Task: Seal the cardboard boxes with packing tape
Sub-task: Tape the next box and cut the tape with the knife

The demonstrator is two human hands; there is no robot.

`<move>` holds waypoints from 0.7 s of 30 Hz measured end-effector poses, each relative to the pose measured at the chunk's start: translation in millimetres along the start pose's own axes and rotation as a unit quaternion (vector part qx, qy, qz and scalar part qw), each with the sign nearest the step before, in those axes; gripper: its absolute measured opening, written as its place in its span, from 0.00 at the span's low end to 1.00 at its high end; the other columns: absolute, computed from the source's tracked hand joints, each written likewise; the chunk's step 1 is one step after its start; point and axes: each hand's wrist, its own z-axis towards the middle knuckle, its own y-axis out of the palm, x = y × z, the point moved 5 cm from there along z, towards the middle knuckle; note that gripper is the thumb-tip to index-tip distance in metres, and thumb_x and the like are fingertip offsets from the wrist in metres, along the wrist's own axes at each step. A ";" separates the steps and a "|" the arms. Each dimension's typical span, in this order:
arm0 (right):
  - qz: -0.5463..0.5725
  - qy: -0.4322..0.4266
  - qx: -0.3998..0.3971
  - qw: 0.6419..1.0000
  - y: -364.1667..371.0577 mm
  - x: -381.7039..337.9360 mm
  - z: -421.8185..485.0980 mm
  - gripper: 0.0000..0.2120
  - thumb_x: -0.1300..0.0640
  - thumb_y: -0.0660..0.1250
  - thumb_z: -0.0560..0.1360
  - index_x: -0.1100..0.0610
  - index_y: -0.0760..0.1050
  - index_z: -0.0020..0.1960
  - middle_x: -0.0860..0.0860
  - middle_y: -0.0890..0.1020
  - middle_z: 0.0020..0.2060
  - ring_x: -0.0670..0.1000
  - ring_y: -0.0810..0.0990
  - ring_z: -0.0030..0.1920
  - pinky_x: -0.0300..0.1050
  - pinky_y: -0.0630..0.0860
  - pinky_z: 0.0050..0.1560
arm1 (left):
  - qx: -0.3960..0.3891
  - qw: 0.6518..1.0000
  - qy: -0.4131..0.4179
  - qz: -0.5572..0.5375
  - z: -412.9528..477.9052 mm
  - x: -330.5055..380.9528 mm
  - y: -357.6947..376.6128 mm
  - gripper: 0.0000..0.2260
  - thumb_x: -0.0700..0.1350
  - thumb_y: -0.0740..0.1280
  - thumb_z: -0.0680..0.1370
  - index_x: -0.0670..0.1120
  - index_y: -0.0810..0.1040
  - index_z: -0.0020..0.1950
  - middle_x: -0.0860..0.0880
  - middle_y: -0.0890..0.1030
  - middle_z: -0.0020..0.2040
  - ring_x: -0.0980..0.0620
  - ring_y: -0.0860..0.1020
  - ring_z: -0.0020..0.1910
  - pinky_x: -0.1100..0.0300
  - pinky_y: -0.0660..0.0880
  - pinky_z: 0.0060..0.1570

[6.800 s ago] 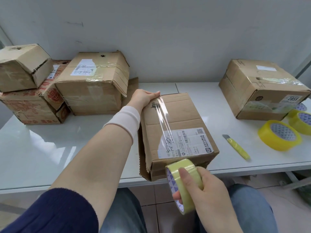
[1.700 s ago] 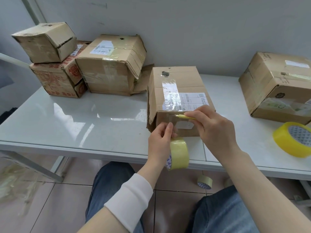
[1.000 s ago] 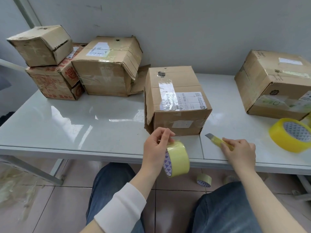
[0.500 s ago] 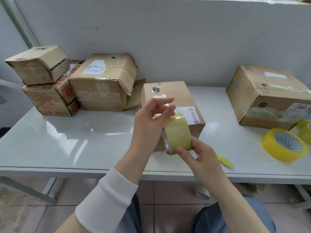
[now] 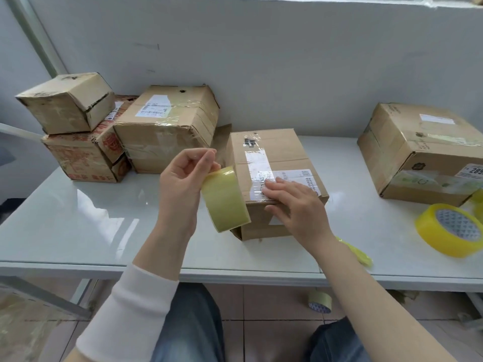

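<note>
A brown cardboard box (image 5: 282,150) stands in the middle of the white table (image 5: 78,226), with a strip of clear tape along its top and a shipping label. My left hand (image 5: 183,184) holds a pale yellow roll of packing tape (image 5: 224,199) in the air just left of the box, thumb and fingertips pinched above the roll. My right hand (image 5: 295,202) lies flat over the box's near top edge, fingers straight on the taped label.
Three cardboard boxes (image 5: 162,126) are stacked at the back left and a large one (image 5: 418,150) sits at the right. A bright yellow tape roll (image 5: 452,228) and a yellow box cutter (image 5: 358,252) lie near the right front edge. Another roll (image 5: 320,301) lies on the floor.
My right hand let go of the tape roll and moved onto the box's top edge. My left hand keeps the roll, now a little lower and to the left.
</note>
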 end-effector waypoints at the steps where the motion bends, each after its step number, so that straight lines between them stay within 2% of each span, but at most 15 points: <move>1: -0.022 -0.021 0.008 0.999 2.9 1.3 -2.0 0.16 0.60 0.76 0.67 0.60 0.82 0.54 0.54 0.82 0.55 0.58 0.79 0.58 0.59 0.77 0.55 | 0.004 1.000 -0.001 0.005 -0.2 -2.1 -1.4 0.06 0.47 0.71 0.69 0.46 0.79 0.41 0.51 0.79 0.33 0.54 0.77 0.36 0.62 0.76 0.40; 5: -0.074 -0.067 -0.006 0.995 7.1 7.7 -7.7 0.24 0.59 0.79 0.63 0.59 0.80 0.57 0.53 0.81 0.58 0.56 0.78 0.60 0.54 0.73 0.58 | -0.009 1.000 -0.008 0.018 -1.9 -7.7 3.9 0.06 0.47 0.70 0.69 0.46 0.80 0.41 0.50 0.79 0.34 0.55 0.77 0.35 0.64 0.75 0.38; 8: -0.079 -0.044 -0.026 0.996 6.1 8.4 -6.8 0.29 0.55 0.80 0.60 0.59 0.79 0.60 0.53 0.80 0.60 0.55 0.79 0.60 0.52 0.73 0.58 | -0.023 0.999 -0.009 0.021 -2.2 -8.5 10.3 0.06 0.47 0.70 0.69 0.46 0.80 0.42 0.49 0.79 0.34 0.55 0.78 0.35 0.65 0.75 0.37; 11: -0.054 -0.019 -0.007 0.998 2.1 3.4 -0.6 0.25 0.58 0.80 0.60 0.59 0.81 0.56 0.53 0.82 0.56 0.55 0.81 0.56 0.49 0.77 0.55 | -0.029 0.999 -0.007 0.026 -3.5 -7.0 15.8 0.06 0.47 0.70 0.69 0.46 0.80 0.43 0.50 0.79 0.35 0.56 0.78 0.35 0.66 0.75 0.37; 15: -0.064 -0.069 -0.011 0.995 -12.0 -3.7 -8.2 0.21 0.58 0.81 0.59 0.58 0.83 0.51 0.51 0.84 0.52 0.53 0.83 0.52 0.48 0.76 0.51 | -0.046 0.999 -0.009 0.017 -5.3 -1.7 18.4 0.07 0.47 0.70 0.69 0.46 0.80 0.44 0.49 0.79 0.35 0.56 0.79 0.36 0.64 0.76 0.39; 18: -0.049 -0.105 -0.026 0.993 -22.2 -13.4 -24.2 0.20 0.54 0.79 0.60 0.57 0.83 0.51 0.50 0.84 0.52 0.53 0.83 0.52 0.47 0.75 0.51 | -0.071 0.997 -0.001 -0.004 -6.1 3.9 21.0 0.08 0.49 0.71 0.68 0.48 0.81 0.44 0.50 0.80 0.35 0.54 0.79 0.37 0.63 0.77 0.41; 21: -0.037 -0.094 -0.069 0.992 -25.3 -18.0 -23.7 0.21 0.56 0.80 0.60 0.58 0.83 0.52 0.51 0.83 0.53 0.53 0.82 0.54 0.50 0.79 0.52 | -0.075 0.997 0.006 -0.013 -6.7 6.7 27.7 0.08 0.49 0.71 0.68 0.48 0.82 0.44 0.52 0.80 0.34 0.56 0.78 0.37 0.64 0.76 0.39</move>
